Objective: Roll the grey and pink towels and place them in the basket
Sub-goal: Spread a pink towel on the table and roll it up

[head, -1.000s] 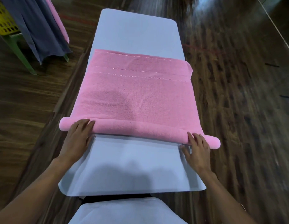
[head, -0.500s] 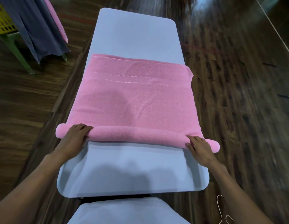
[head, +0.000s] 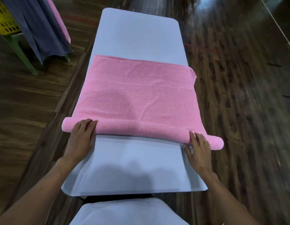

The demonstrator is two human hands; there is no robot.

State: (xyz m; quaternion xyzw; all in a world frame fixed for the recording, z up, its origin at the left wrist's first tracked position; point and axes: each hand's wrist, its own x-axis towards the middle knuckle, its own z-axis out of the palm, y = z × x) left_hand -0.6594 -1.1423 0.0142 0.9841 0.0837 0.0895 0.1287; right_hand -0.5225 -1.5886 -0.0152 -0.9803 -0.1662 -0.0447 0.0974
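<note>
1. A person looked down at a long pale worktop [head: 137, 34] standing on a dark wooden floor [head: 238, 95].
2. One pink towel [head: 141, 98] lay across the middle of the worktop. Its near edge was wound into a thin roll; the larger part, toward 12 o'clock, was still flat.
3. The left hand [head: 81, 137] rested on the roll near its 9 o'clock end, fingers nearly straight and lying over the cloth, pressing rather than clutching.
4. The right hand [head: 198, 148] lay against the roll near its 3 o'clock end, fingers likewise extended, an open grip.
5. Both ends of the roll hung past the worktop's sides.
6. At 10 o'clock, well apart from the worktop, one yellow basket [head: 4, 18] sat on a green stand, only partly in view.
7. One grey towel [head: 39, 28] and a second pink cloth [head: 60, 18] hung beside the basket, unrolled.
8. By my judgement the task was early: rolling of one pink towel had only begun, the grey one remained, and no rolled towel showed in the basket.
</note>
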